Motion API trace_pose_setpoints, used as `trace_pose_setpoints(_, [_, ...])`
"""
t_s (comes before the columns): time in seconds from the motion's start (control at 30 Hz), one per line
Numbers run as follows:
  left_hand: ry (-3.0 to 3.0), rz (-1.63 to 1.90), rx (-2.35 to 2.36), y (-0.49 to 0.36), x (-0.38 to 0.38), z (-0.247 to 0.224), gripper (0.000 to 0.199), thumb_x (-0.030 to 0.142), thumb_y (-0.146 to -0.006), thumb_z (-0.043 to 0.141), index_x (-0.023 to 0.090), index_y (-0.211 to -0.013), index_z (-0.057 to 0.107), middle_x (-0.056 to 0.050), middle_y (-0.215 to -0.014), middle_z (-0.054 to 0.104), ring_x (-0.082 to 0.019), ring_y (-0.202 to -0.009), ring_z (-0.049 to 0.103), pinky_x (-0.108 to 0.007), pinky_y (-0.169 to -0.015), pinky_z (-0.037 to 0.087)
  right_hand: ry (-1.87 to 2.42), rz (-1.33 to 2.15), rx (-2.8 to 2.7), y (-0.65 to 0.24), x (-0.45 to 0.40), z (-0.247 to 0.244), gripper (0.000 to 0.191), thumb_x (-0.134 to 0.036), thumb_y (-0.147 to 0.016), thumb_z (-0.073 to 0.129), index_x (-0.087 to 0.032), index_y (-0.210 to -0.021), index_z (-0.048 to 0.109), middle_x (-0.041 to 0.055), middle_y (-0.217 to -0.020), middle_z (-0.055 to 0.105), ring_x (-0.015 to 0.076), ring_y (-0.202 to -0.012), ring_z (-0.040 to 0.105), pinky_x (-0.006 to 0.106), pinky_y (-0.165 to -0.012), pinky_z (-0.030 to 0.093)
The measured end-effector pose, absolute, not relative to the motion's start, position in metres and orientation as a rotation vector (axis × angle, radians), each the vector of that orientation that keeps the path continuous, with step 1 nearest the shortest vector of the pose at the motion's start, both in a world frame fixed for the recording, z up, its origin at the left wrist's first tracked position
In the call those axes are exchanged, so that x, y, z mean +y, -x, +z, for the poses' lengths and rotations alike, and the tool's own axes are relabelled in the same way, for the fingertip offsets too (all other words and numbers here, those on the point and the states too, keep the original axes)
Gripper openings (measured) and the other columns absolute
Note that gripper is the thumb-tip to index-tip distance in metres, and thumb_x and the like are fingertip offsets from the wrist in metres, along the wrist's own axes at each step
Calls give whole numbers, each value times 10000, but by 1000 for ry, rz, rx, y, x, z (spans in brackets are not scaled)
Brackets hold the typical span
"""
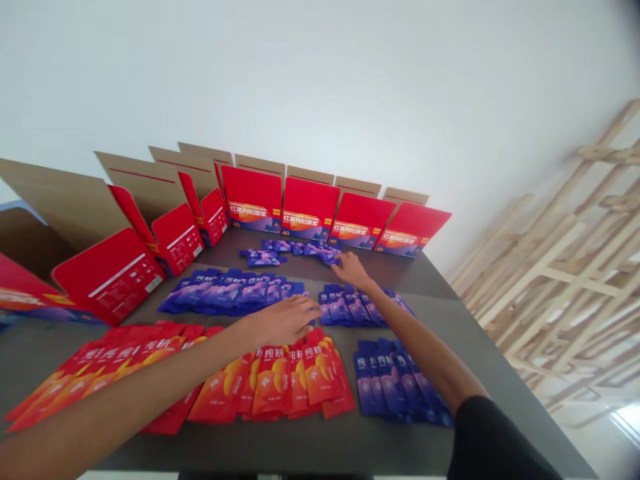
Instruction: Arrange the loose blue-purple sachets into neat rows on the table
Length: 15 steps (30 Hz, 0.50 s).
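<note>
1. Your left hand (283, 321) lies spread on the middle blue sachets (230, 292); your right hand (351, 270), also spread, not pinching, touches the far loose sachets (300, 248)
2. Your left forearm (115, 393), held low, could drag the near red pouches (280, 383) out of line

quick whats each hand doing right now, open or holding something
left hand: open, palm down at the blue sachets, holding nothing visible
right hand: open, fingers reaching onto a blue sachet, no clear grip
</note>
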<state>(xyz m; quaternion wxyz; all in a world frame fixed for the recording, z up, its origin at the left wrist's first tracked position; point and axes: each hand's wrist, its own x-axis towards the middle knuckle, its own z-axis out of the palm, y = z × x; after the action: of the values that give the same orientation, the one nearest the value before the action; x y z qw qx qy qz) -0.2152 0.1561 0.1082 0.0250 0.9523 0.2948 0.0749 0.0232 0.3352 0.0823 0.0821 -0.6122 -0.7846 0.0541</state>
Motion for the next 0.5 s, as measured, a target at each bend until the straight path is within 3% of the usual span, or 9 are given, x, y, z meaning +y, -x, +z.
trace_pose_setpoints(0.17, [-2875,318,1050,210,106,138,343,157,-1046,608,162,-1384,669,-147,-1475,660,-318,-1430,571,-482,-1246,408,1895,213,-2357,22,382,72,706,-480,-1060,497,-192,-1693,374,179,-1656,417,327,-1481,455,404,-1206,390])
trace_pose_setpoints(0.3, [-2816,412,1158,225,71,145,404,198,-1082,536,215,-1477,621,-120,-1534,625,-305,-1470,541,-503,-1259,406,2024,252,-2375,32,396,53,730,-487,-1070,478,-208,-1721,301,167,-1762,228,348,-1595,285,470,-1245,344])
trace_pose_setpoints(0.4, [-2702,551,1435,258,59,144,412,302,-1126,446,218,-1489,623,-120,-1545,616,-312,-1468,541,-526,-1245,429,2014,235,-2385,31,396,44,696,-447,-1080,465,-210,-1712,298,160,-1757,238,334,-1613,230,479,-1245,340])
trace_pose_setpoints(0.5, [-2550,642,1707,292,54,141,471,423,-1144,384,210,-1480,638,-126,-1507,641,-322,-1428,575,-519,-1193,491,1977,172,-2409,26,394,45,654,-463,-1072,506,-184,-1651,387,188,-1668,379,338,-1544,349,470,-1239,337])
